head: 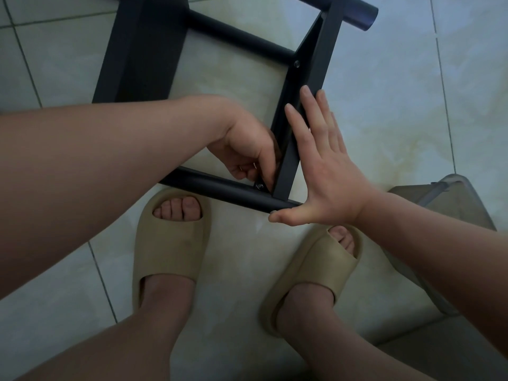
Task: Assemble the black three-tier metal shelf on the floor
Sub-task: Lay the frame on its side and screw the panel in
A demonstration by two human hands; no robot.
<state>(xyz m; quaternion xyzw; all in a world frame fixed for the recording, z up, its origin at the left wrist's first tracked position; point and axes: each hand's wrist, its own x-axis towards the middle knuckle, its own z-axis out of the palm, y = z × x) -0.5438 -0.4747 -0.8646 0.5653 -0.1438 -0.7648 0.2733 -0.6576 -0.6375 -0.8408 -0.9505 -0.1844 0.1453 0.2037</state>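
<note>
shelf (310, 64) is lying half-built on the floor (412, 105), upper screw (296, 63) already sitting in its side rail (291, 149). your left hand (247, 149) is pinching the lower screw (259, 186) in a curled grip; your right hand (327, 171) is bracing that rail, fingers spread. most tiers are likely waiting.

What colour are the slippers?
Beige slippers, plain with no pattern; seen in the head view.

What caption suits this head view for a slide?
Left hand at a corner screw of the black frame; flat right hand presses the side bar.
</note>
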